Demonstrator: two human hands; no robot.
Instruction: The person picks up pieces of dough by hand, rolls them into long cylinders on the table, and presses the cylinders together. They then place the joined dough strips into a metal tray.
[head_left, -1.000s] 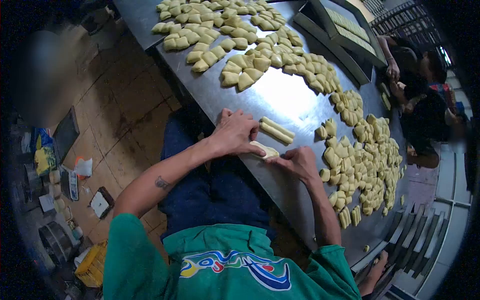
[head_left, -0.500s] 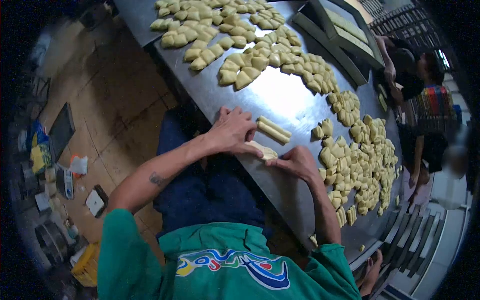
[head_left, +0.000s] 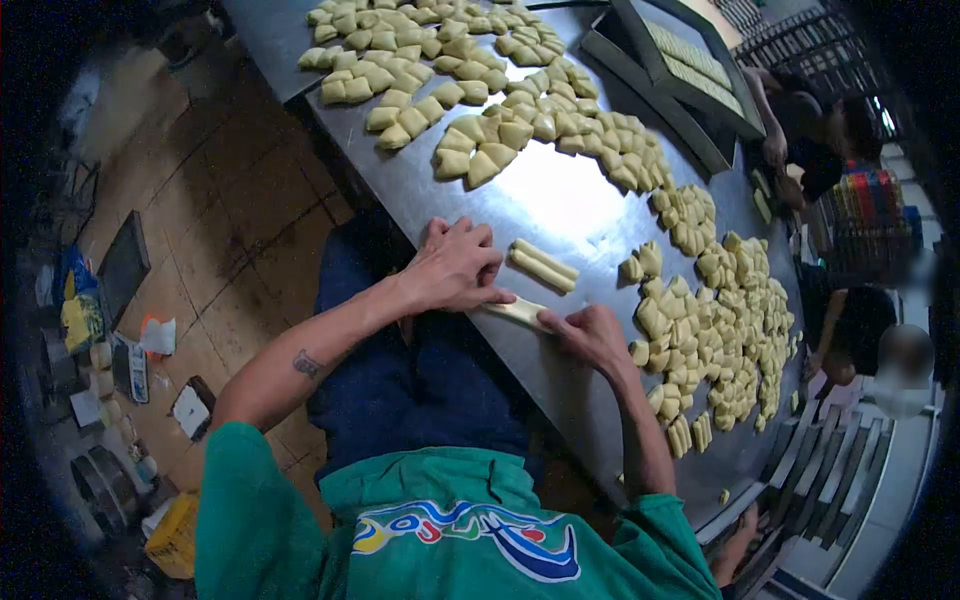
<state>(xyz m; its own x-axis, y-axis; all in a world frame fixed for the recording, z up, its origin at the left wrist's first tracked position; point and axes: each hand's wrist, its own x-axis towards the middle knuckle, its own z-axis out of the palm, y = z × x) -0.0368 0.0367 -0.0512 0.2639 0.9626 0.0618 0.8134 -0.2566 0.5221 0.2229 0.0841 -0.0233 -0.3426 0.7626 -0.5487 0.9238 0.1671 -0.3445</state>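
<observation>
A pale strip of dough (head_left: pixel 519 311) lies along the near edge of the metal table, between my hands. The thumb of my left hand (head_left: pixel 455 265) presses on its left end, with the other fingers curled above. My right hand (head_left: pixel 592 338) pinches the opposite end between thumb and bent fingers. Just beyond the strip, a pair of dough rolls (head_left: pixel 543 266) lies side by side, touching neither hand. Part of each strip end is hidden under my fingers.
Clusters of cut dough pieces (head_left: pixel 484 150) cover the far left of the table (head_left: pixel 400 190); another large group (head_left: pixel 715 320) lies at right. Metal trays (head_left: pixel 690 75) with dough rows stand at the back. Co-workers' arms (head_left: pixel 775 130) show along the far side.
The dough strip looks longer and narrower. My right hand has shifted slightly down, while my left hand has stayed nearly in place at the other end.
</observation>
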